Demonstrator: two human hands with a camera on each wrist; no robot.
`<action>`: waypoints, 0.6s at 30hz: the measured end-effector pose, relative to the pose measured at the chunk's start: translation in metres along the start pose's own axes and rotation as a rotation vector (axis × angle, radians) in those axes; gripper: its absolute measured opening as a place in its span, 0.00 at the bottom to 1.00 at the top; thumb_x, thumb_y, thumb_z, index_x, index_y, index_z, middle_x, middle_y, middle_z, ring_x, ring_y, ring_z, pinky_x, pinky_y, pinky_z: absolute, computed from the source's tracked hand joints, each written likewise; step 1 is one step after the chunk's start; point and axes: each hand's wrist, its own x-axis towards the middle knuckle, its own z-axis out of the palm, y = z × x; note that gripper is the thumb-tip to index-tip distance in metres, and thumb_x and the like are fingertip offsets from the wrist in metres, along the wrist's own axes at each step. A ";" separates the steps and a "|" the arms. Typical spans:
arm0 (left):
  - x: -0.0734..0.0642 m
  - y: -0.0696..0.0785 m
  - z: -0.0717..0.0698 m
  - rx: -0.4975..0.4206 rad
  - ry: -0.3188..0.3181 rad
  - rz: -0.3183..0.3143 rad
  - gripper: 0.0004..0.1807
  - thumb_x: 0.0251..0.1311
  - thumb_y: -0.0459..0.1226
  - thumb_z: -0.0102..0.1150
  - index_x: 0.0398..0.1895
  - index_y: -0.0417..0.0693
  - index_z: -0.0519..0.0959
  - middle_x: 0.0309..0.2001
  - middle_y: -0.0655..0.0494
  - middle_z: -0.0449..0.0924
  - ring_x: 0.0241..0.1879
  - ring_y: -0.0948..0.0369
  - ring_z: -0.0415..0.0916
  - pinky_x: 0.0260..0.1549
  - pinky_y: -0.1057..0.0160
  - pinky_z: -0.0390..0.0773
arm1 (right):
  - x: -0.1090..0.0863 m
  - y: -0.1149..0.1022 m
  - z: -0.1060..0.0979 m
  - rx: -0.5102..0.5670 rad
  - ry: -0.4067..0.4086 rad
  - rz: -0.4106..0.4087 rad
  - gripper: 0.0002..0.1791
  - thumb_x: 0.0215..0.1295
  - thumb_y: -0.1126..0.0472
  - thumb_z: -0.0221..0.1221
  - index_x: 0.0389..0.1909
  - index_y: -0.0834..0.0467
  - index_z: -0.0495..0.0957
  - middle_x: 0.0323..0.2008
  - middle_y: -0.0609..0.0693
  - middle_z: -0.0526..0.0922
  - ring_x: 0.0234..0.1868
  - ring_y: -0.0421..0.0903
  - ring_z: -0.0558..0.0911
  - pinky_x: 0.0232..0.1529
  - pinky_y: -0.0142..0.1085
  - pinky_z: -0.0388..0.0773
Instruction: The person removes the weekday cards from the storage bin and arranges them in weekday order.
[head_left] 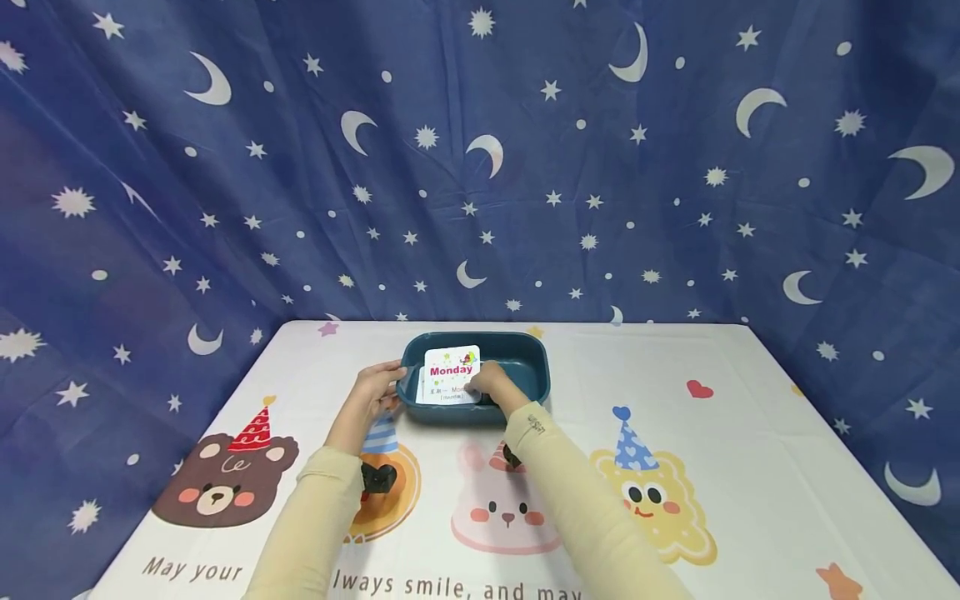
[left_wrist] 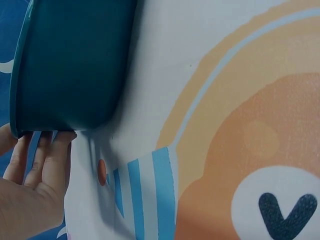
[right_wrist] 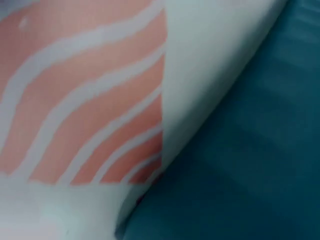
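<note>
Cream sleeves (head_left: 311, 517) run to the left hand (head_left: 371, 392) and right hand (head_left: 492, 383). A black fitting (head_left: 380, 477) juts at the left sleeve's two o'clock. Dark print (head_left: 536, 425) marks the right sleeve's eleven-o'clock end.

White "Monday" flashcard (head_left: 452, 360): rounded corners, pink lettering; print facing the viewer; pinched by the right hand (head_left: 492, 381) over a dark-teal, round-cornered basin (head_left: 457, 414). Basin: upright, on cloth, left end gripped by the left hand (head_left: 375, 387).

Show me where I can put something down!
Free: the table right of the bin, around the printed heart, and between the printed bear and the left hand. Crowded: the bin, where the right hand holds cards, and in front, where both sleeves are.
</note>
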 end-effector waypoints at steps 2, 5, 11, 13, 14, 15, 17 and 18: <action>0.001 0.001 0.001 0.002 0.000 0.002 0.24 0.66 0.34 0.52 0.65 0.43 0.67 0.59 0.43 0.71 0.32 0.65 0.75 0.29 0.67 0.71 | -0.046 -0.001 -0.030 0.136 -0.028 -0.063 0.28 0.48 0.53 0.71 0.47 0.62 0.75 0.40 0.56 0.76 0.35 0.53 0.74 0.32 0.47 0.73; 0.001 0.001 0.002 0.006 0.000 0.002 0.24 0.66 0.34 0.52 0.65 0.43 0.67 0.60 0.42 0.71 0.31 0.65 0.75 0.28 0.67 0.71 | -0.135 -0.019 -0.080 0.260 -0.058 -0.124 0.19 0.54 0.57 0.65 0.44 0.63 0.78 0.39 0.54 0.78 0.34 0.50 0.75 0.29 0.42 0.75; 0.000 0.001 0.002 -0.003 0.013 0.014 0.23 0.66 0.33 0.52 0.64 0.42 0.68 0.59 0.41 0.71 0.29 0.66 0.76 0.27 0.67 0.71 | -0.226 -0.050 -0.130 0.341 -0.066 -0.153 0.09 0.56 0.64 0.59 0.37 0.65 0.80 0.33 0.54 0.80 0.27 0.47 0.77 0.24 0.37 0.75; -0.001 0.001 0.001 -0.004 0.012 0.015 0.23 0.66 0.33 0.51 0.65 0.42 0.68 0.60 0.40 0.71 0.29 0.66 0.76 0.27 0.68 0.71 | -0.245 -0.054 -0.141 0.377 -0.073 -0.184 0.08 0.57 0.65 0.59 0.35 0.65 0.79 0.31 0.53 0.79 0.25 0.47 0.76 0.23 0.36 0.74; -0.002 0.001 0.001 0.000 0.010 0.014 0.23 0.66 0.34 0.51 0.65 0.43 0.68 0.60 0.40 0.70 0.30 0.66 0.76 0.27 0.68 0.71 | -0.259 -0.060 -0.149 0.398 -0.074 -0.185 0.07 0.56 0.67 0.59 0.35 0.66 0.79 0.30 0.54 0.79 0.24 0.47 0.77 0.22 0.36 0.74; -0.002 0.000 0.001 0.002 0.006 0.015 0.24 0.66 0.34 0.51 0.65 0.43 0.67 0.61 0.40 0.69 0.31 0.65 0.76 0.27 0.68 0.71 | -0.278 -0.067 -0.158 0.415 -0.077 -0.179 0.08 0.57 0.68 0.58 0.37 0.66 0.78 0.31 0.54 0.79 0.26 0.47 0.78 0.24 0.37 0.75; -0.003 0.000 0.001 0.010 0.000 0.012 0.24 0.67 0.34 0.51 0.66 0.43 0.66 0.62 0.41 0.69 0.34 0.64 0.76 0.28 0.68 0.71 | -0.323 -0.083 -0.179 0.442 -0.078 -0.184 0.10 0.59 0.70 0.57 0.41 0.68 0.77 0.35 0.58 0.80 0.30 0.49 0.80 0.28 0.38 0.78; -0.003 -0.001 0.001 0.013 0.001 0.009 0.24 0.67 0.35 0.51 0.66 0.44 0.66 0.61 0.42 0.69 0.36 0.62 0.76 0.29 0.68 0.72 | -0.346 -0.091 -0.189 0.459 -0.077 -0.186 0.12 0.59 0.71 0.56 0.44 0.70 0.76 0.37 0.60 0.80 0.32 0.50 0.81 0.30 0.38 0.79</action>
